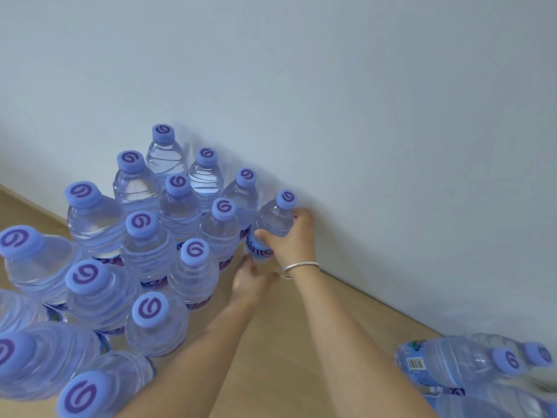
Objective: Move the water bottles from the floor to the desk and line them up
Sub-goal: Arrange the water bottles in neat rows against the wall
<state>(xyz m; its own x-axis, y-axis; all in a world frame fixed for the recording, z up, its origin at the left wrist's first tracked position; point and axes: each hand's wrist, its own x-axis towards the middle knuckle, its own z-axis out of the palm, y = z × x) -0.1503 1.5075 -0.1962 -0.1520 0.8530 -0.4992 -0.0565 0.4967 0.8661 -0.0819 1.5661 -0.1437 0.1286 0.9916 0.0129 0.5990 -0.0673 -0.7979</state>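
The wall [361, 116] is white and plain and fills the upper part of the view. Below it runs the desk [286, 342], a pale wood surface that meets the wall along a slanting edge.

A cluster [144, 251] of clear plastic water bottles stands upright on the desk at the left, set in rough rows running out from the wall. Each is full of clear water, sealed with a blue cap carrying a purple swirl, and banded with a purple and blue label. The bottles stand close together, many touching.

Three or so more bottles [470, 366] show at the lower right, well apart from the cluster, caps pointing right. They are blurred; one shows a barcode. Whether they lie on the desk or below it cannot be told.

The end bottle [272, 221] stands at the right end of the rows, just beside the wall and next to its neighbour. It leans a little to the right. It is full and capped.

The right hand [294, 239] grips this bottle around its shoulder and label, fingers curled round the far side and thumb pressed on the near side. A silver bangle [298, 267] sits on that wrist.

The left hand [251, 282] reaches to the desk just below the end bottle. Its fingers extend forward, loosely together; it is blurred, and whether the fingertips touch the bottle's base cannot be told.
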